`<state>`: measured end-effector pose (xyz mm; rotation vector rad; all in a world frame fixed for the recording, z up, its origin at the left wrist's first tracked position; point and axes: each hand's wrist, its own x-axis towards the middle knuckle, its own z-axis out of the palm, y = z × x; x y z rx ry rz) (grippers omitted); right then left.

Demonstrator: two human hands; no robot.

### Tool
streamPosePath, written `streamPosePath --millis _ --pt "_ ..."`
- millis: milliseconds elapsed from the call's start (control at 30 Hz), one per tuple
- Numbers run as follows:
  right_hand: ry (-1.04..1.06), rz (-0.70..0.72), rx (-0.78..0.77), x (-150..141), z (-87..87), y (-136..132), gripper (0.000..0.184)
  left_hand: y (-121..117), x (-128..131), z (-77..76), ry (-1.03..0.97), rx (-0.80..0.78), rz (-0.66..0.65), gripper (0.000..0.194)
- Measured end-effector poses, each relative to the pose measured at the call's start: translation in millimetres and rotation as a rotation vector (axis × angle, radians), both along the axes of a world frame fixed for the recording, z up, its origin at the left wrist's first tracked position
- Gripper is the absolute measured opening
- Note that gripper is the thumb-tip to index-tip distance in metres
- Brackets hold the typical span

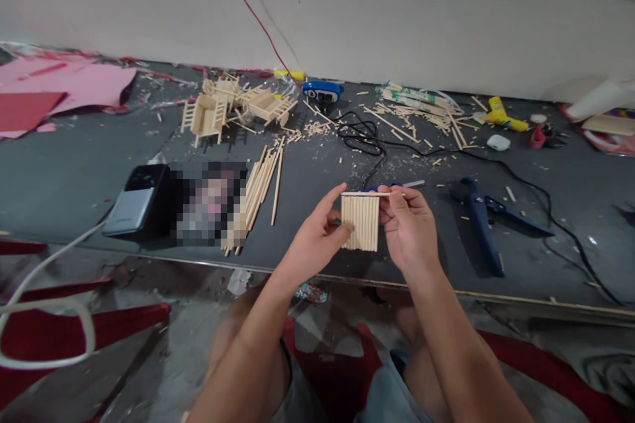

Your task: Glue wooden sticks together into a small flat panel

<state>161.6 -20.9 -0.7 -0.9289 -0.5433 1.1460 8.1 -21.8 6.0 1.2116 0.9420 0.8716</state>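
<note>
Together, 2 hands (364,225), fingers curled nearly closed, pinch the stick panel (366,223) upright between them.

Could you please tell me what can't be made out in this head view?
- Head view: some fingers of the left hand, behind the stick panel.
- Head view: most of the blue item, behind panel and right hand.
- Head view: the flat item, pixelated.
- Head view: the lettering on the black-and-silver box, too small.

Upright panel of pale sticks (361,223)
</note>
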Motion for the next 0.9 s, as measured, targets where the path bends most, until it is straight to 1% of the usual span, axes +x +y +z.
streamPosePath --millis 133,267,500,700,900 --pt "-0.042 0.006 -0.016 -1.1 -0.7 0.0 0.017 -0.3 -1.5 -0.8 0.002 0.007 -0.002 0.065" --pt "-0.028 -0.003 -0.013 -0.4 -1.3 0.3 0.017 -1.0 -1.9 -1.7 -0.012 0.001 -0.003 0.066" --pt "-0.034 -0.005 -0.011 -0.6 -2.1 1.5 0.021 -1.4 -0.6 -2.9 -0.077 -0.059 -0.001 0.068" --pt "-0.03 0.0 -0.006 -0.9 -1.4 1.5 0.018 -0.4 -1.8 -5.0 -0.061 -0.027 -0.015 0.066" --pt "-0.078 -0.002 -0.015 0.2 -2.1 1.1 0.019 -1.0 -2.3 -3.1 -0.031 -0.019 -0.001 0.064"
